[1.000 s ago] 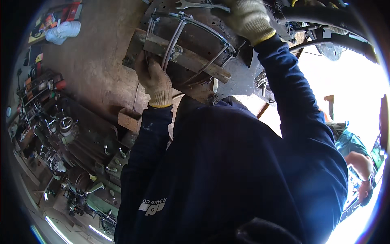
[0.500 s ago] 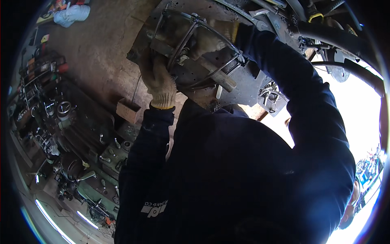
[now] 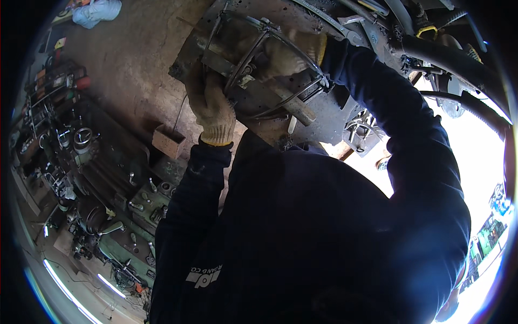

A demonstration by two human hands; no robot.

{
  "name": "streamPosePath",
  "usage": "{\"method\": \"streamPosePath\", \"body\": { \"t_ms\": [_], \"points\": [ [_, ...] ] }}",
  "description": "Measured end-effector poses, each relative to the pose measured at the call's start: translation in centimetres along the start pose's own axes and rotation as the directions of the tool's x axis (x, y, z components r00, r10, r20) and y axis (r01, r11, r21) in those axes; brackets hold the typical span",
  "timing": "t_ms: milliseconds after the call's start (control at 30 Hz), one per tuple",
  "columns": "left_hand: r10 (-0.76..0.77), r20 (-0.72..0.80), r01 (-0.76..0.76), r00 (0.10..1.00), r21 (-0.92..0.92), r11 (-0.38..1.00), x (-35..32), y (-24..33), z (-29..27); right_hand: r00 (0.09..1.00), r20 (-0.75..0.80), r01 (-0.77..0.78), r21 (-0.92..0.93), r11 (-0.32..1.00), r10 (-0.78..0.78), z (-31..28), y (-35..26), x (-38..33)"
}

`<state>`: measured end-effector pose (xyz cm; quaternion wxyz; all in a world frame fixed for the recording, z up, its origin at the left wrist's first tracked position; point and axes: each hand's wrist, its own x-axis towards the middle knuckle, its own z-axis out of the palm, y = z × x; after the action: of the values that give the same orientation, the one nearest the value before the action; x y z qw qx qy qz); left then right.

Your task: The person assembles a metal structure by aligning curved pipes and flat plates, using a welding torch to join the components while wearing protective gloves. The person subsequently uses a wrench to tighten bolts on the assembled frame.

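On a dark metal work plate (image 3: 329, 116) sits a frame of bent metal rods (image 3: 251, 52), with a flat metal bar (image 3: 294, 103) running slantwise through it. My left hand (image 3: 215, 105), in a knitted work glove with a yellow cuff edge, is at the frame's left side. Its fingers reach up around the bar's left part, and their tips are hidden behind it. My right hand (image 3: 288, 56), gloved the same way, reaches among the rods from the right, above the bar. Shadow, blur and the rods conceal its fingers. A small bolt-like piece (image 3: 247, 70) shows near the middle.
Wrenches (image 3: 345, 33) and dark hoses (image 3: 448, 56) lie at the far right. A small open box (image 3: 168, 141) stands left of my forearm. Green machinery with levers and a handwheel (image 3: 83, 138) fills the left. Small metal parts (image 3: 360, 129) lie by the plate's right edge.
My right hand and forearm have shifted slightly right. My left hand stays at the frame's left side. The whole view has tilted a little.
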<state>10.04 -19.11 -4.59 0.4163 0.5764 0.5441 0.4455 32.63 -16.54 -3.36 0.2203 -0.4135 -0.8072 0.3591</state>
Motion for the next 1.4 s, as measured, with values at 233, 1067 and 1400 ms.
{"method": "streamPosePath", "body": {
  "t_ms": [233,1067,1400],
  "points": [
    [0.005,-0.014,-0.004,1.000,0.064,0.998,0.1,0.1,-0.1,0.999,-0.045,0.033,0.117,0.993,-0.028,-0.5,0.8,0.0],
    [-0.099,-0.069,0.093,0.993,-0.085,0.992,-0.2,0.3,0.5,0.993,0.119,0.011,0.024,1.000,-0.014,-0.3,1.5,0.6],
    [0.061,-0.011,-0.059,0.998,0.131,0.990,-0.4,-0.9,-0.7,0.971,0.160,-0.150,-0.159,0.976,0.176,-1.2,-0.3,0.9]
  ]
}}
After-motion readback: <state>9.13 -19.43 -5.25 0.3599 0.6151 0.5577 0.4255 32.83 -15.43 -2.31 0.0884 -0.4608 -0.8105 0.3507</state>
